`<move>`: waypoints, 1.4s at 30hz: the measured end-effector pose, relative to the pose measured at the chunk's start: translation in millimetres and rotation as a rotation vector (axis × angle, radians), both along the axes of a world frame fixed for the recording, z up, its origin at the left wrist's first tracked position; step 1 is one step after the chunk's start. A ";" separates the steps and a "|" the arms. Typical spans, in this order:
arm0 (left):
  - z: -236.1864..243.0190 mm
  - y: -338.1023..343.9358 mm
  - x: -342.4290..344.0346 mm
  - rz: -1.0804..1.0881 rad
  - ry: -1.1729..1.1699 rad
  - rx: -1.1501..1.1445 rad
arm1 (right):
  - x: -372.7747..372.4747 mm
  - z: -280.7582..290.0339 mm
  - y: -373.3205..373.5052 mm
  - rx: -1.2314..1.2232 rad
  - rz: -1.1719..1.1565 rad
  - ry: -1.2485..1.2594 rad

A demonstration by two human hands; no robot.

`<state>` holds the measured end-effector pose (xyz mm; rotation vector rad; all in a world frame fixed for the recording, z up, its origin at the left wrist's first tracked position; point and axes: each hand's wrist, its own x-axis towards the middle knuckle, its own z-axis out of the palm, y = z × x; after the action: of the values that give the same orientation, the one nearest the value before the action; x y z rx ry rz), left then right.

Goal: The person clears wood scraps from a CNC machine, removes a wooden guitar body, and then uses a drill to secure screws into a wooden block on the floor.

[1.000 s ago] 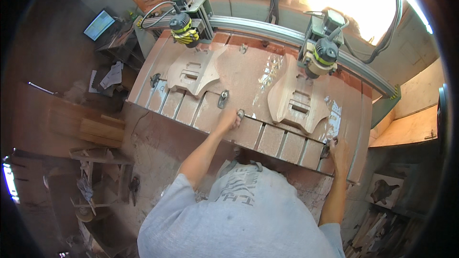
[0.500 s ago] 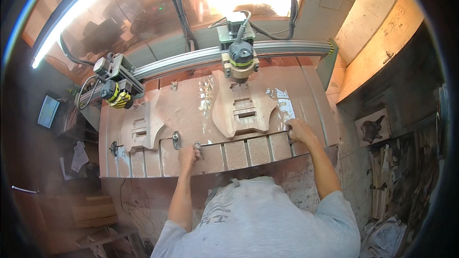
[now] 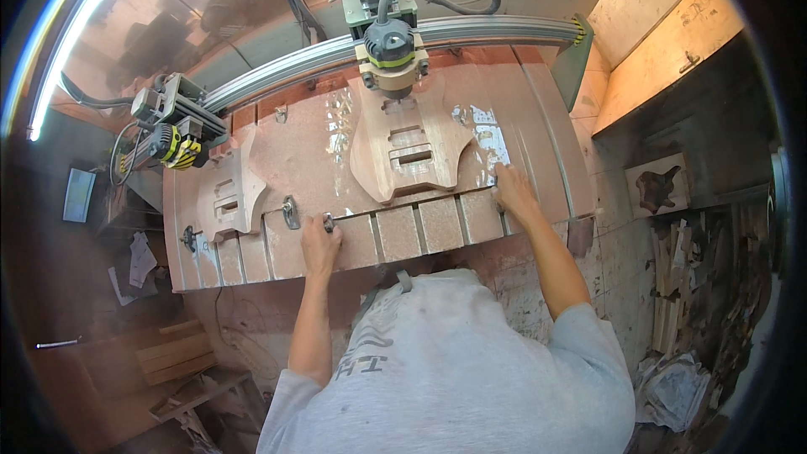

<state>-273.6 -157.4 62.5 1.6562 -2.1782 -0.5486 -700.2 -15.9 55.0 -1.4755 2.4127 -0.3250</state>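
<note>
Two guitar-body-shaped wooden blanks lie on the dusty slotted bed (image 3: 303,168) of a routing machine. The larger blank (image 3: 410,176), with routed pockets, sits in the middle; the other blank (image 3: 225,202) is at the left. My left hand (image 3: 321,245) is closed at a small metal clamp (image 3: 329,221) by the board's near edge. At the right corner of that edge, my right hand (image 3: 515,195) has curled fingers pressed near a bed slot; what they grip is hidden. Another metal clamp (image 3: 291,212) stands between the left blank and my left hand.
A spindle motor (image 3: 391,44) hangs over the middle blank's far end. A second spindle (image 3: 176,147) is above the left blank. Both are on a metal gantry rail (image 3: 479,27). A black clamp (image 3: 188,239) sits at the bed's left. Wood offcuts (image 3: 670,294) stand at the right.
The whole view has shifted, so bed and machine appear higher and farther left. Both hands stay at about the same spots on the bed, with small finger shifts.
</note>
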 end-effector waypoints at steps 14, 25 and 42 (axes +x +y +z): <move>19.7 -22.0 23.8 -0.350 -0.170 -0.091 | 28.3 72.2 -5.8 -0.002 -0.195 -0.044; 17.5 -9.4 18.7 0.026 0.025 0.060 | 1.0 21.2 10.2 -0.021 0.158 0.014; 19.3 22.7 1.9 0.148 -0.013 0.028 | 28.7 13.1 44.1 0.005 0.087 -0.137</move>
<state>-271.7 -134.7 81.8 1.8222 -2.0439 -0.5296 -671.5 28.2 68.1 -1.5000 2.2340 -0.3865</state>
